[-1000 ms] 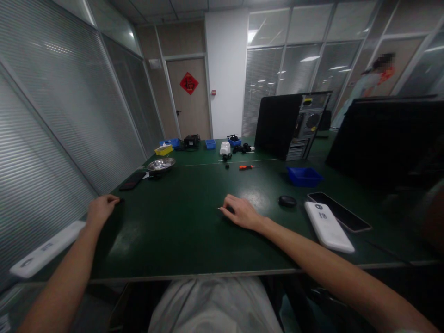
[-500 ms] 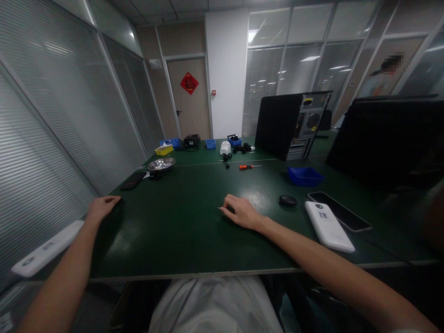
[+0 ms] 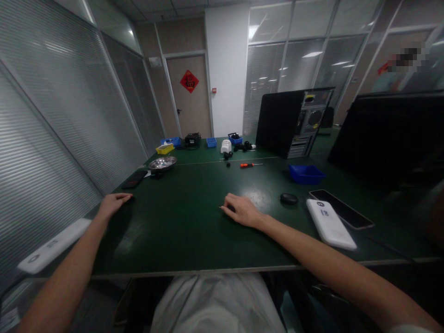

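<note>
My right hand point(image 3: 243, 211) rests low over the green table point(image 3: 166, 231), its fingers curled. A thin, light-coloured pin-like piece point(image 3: 220, 207) sticks out from between thumb and forefinger; its kind is too small to tell. To the left, my left hand point(image 3: 114, 206) is held over the table's left side with thumb and fingers pressed together. Whatever may be in that pinch is not visible. Just beyond it lies a black phone point(image 3: 134, 179), with a shiny metal bowl point(image 3: 163, 163) behind. A black computer mouse point(image 3: 289, 199) is right of my right hand.
Far back lie an orange-handled screwdriver point(image 3: 247, 165), a white device point(image 3: 226, 146), a yellow tray point(image 3: 164, 149) and a black computer case point(image 3: 279, 122). A blue tray point(image 3: 306, 174), a dark phone point(image 3: 350, 214) and white slabs point(image 3: 331, 224) are nearer. Someone point(image 3: 385, 83) is at far right.
My left hand has moved right and slightly away from me, fingers still together. My right hand stays in place with the thin piece. The person at far right has shifted rightward.
</note>
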### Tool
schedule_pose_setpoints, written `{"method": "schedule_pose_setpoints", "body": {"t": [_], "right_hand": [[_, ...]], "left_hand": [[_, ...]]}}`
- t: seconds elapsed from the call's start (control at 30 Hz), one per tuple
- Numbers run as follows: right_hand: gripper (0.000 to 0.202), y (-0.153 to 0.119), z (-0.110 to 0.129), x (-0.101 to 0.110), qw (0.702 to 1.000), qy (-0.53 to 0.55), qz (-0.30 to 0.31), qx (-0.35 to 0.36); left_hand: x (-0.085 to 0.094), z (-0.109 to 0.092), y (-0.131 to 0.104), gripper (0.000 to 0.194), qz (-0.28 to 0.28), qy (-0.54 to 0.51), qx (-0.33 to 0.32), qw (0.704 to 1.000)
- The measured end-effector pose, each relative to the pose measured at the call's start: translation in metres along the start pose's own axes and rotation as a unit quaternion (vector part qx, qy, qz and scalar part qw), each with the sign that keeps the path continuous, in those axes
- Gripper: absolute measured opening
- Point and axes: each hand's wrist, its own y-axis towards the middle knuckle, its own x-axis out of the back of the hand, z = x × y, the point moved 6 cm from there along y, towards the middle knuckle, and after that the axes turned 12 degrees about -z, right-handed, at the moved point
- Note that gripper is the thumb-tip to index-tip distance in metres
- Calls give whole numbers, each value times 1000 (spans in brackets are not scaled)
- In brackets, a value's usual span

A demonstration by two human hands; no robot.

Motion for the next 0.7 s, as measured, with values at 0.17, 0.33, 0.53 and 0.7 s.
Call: {"method": "schedule_pose_setpoints", "body": {"t": [0.17, 0.33, 0.53, 0.7], "right_hand": [[18, -1, 1, -1, 1000, -7, 6, 11], [18, -1, 1, -1, 1000, -14, 2, 15], [15, -1, 2, 1, 1000, -18, -1, 14], [12, -2, -1, 2, 1000, -16, 4, 8]], "left_hand": [[-50, -119, -49, 44, 162, -138, -72, 974], [-108, -248, -125, 35, 277, -255, -219, 900], [-124, -304, -169, 27, 239, -321, -304, 865], [-115, -298, -175, 31, 209, -294, -330, 872]]}}
